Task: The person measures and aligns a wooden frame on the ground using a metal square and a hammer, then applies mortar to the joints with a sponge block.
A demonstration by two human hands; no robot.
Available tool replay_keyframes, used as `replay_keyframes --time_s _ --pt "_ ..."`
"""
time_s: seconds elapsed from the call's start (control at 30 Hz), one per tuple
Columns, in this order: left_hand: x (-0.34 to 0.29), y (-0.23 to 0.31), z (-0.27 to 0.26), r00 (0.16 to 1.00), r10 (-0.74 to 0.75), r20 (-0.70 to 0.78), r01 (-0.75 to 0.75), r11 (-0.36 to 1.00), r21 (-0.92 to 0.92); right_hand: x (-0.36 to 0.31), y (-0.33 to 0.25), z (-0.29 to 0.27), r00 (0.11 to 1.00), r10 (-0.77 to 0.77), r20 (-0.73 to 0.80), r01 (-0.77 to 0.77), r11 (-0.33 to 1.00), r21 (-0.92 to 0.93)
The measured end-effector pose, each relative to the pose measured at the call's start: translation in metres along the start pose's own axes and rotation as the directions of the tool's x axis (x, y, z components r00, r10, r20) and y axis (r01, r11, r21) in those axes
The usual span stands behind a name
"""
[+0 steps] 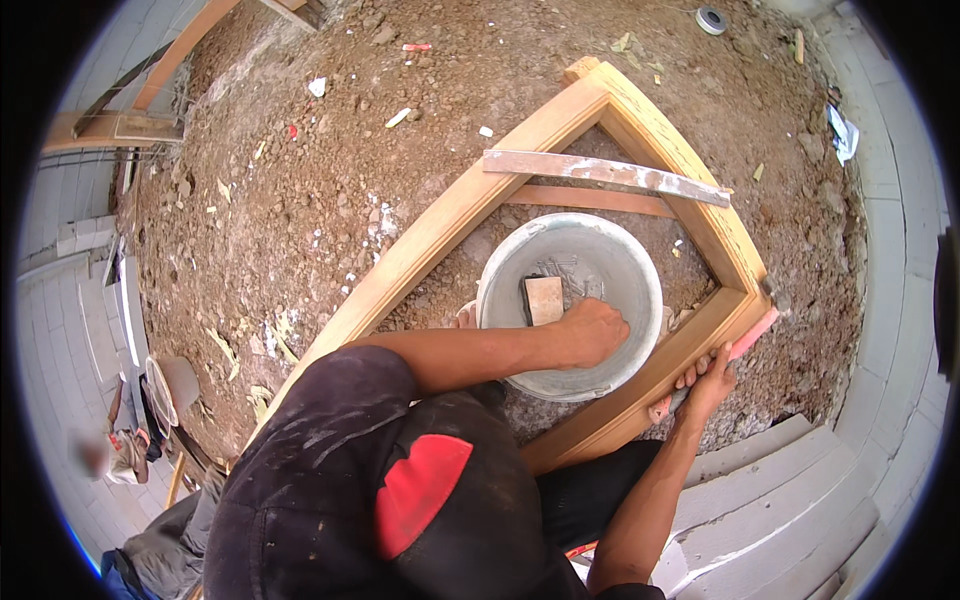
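Note:
My left arm reaches across to a grey bucket (640,270), and my left hand (592,333) is closed inside it; its fingertips are hidden, so what they hold cannot be seen. Beside that hand in the bucket lie a pale wooden block (544,300) with a dark edge and several thin pieces that look like nails (568,270). The bucket stands within a large wooden frame (440,235). My right hand (708,380) is closed around a long pink strip (755,333), against the frame's near right side.
A whitish-stained wooden slat (610,172) crosses the frame, with a reddish slat (592,200) below it. Rough soil (300,170) surrounds the frame. Pale blocks (770,490) lie at lower right. Another person (125,455) and a bucket (172,388) are at far left; a tape roll (711,20) lies at the back.

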State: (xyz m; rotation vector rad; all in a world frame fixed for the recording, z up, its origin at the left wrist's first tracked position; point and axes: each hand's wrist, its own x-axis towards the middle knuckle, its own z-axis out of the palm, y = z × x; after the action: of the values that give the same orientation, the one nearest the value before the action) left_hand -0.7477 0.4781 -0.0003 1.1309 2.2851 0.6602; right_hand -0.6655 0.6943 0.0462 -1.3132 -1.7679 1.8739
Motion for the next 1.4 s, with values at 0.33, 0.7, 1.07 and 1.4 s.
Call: replay_keyframes --time_s 0.33,0.7,1.07,1.4 --pt "-0.026 0.004 -0.044 0.982 0.076 -0.174 -0.143 0.899 -0.414 -0.002 0.004 -0.005 0.999 0.023 0.048 -0.022 1.0 -0.019" --pt "-0.086 -0.159 -0.167 0.666 -0.536 -0.519 -0.08 0.64 -0.764 -0.004 -0.007 0.003 0.999 0.044 0.006 -0.044 0.999 0.007" --pt "-0.067 -0.168 -0.114 0.411 -0.642 -0.647 -0.116 0.668 -0.735 -0.008 -0.008 0.003 0.999 0.038 0.0 -0.038 0.999 -0.033" --pt "-0.072 -0.169 -0.112 0.402 -0.693 -0.599 -0.077 0.626 -0.776 -0.004 -0.003 0.0 0.999 0.037 -0.005 -0.037 0.999 -0.003"
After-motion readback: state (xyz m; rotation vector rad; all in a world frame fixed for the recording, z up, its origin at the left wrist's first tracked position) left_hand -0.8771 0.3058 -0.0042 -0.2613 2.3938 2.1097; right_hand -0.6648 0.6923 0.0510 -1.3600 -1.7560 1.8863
